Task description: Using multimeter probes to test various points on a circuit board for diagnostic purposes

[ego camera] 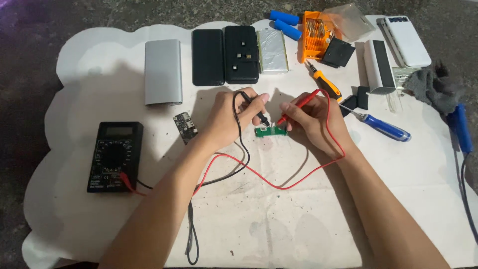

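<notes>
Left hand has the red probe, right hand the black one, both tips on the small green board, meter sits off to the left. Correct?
Not quite: the probe colours are swapped. In the head view the left hand holds the black probe and the right hand holds the red probe. The rest stands: both tips meet the small green board, and the black meter lies to the left.

A white scalloped sheet covers the dark stone floor. On it lie a black multimeter, a silver case, two black cases, a small green circuit board, a dark circuit board, and blue and orange screwdrivers.
</notes>
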